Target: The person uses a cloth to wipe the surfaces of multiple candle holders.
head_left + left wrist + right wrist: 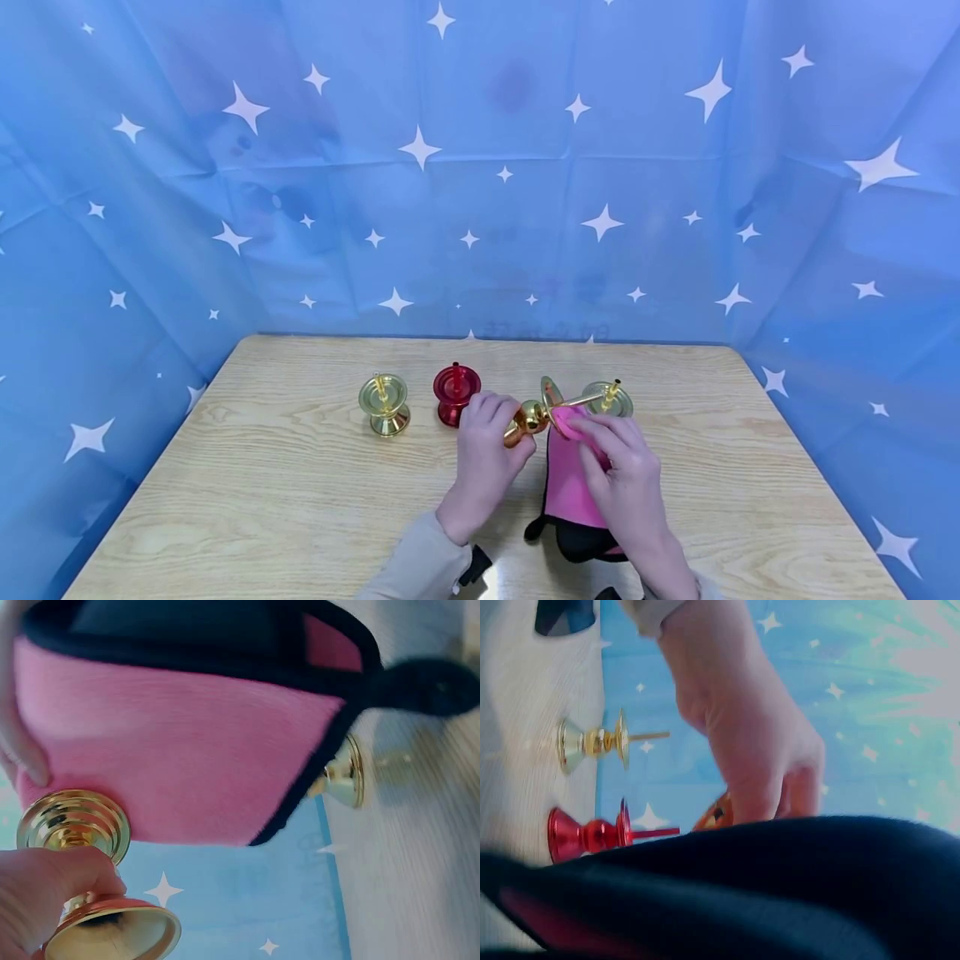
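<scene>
My left hand (487, 454) grips a gold candle holder (534, 416) by its stem, tilted on its side above the table with its spike pointing right. My right hand (628, 467) pinches a pink cloth (576, 492) with black edging and a loop, its upper part bunched against the holder's dish. The cloth hangs below the right fingers. In the left wrist view the cloth (187, 750) spreads close to the gold holder (112, 930). Dark cloth (795, 885) fills the lower right wrist view and hides my right hand there.
On the wooden table (262, 517) stand a gold candle holder (383, 404) at left, a red one (454, 392) beside it, and another gold one (606, 400) behind my right hand, partly covered. A blue star-patterned curtain (480, 192) surrounds the table's back and sides.
</scene>
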A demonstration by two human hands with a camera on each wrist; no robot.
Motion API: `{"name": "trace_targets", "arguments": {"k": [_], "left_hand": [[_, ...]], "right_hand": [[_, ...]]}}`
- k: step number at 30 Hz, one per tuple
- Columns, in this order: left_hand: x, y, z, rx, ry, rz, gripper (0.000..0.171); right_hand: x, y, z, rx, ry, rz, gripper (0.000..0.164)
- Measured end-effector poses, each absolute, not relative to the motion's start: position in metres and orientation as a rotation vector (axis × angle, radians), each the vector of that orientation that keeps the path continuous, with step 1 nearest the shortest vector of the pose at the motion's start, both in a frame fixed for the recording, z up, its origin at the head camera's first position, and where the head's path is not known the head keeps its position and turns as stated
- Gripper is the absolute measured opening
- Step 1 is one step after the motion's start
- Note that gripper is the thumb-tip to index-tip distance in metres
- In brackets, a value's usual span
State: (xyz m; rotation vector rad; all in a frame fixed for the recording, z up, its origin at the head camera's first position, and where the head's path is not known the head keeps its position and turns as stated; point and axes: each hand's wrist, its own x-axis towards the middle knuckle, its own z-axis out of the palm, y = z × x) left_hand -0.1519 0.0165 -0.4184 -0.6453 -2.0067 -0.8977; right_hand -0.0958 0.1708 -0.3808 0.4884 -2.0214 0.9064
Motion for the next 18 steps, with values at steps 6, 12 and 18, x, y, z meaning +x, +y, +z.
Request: {"name": "trace_targets", "arguments": {"k": [6, 12, 18], "left_hand": [[-0.151, 0.018, -0.418, -0.632, -2.002, -0.791, 0.031], [-0.154, 0.016, -0.417, -0.623, -1.958, -0.935, 0.033], [-0.153, 0.014, -0.414, -0.648, -1.967, -1.154, 0.031]], "right_hand": [[-0.097, 0.164, -0.381, 0.436, -1.933, 0.92, 0.03], [-0.102, 0.167, -0.384, 0.521, -1.906, 0.911, 0.026], [-0.108, 0.177, -0.388, 0.541, -1.929, 0.905, 0.025]]}}
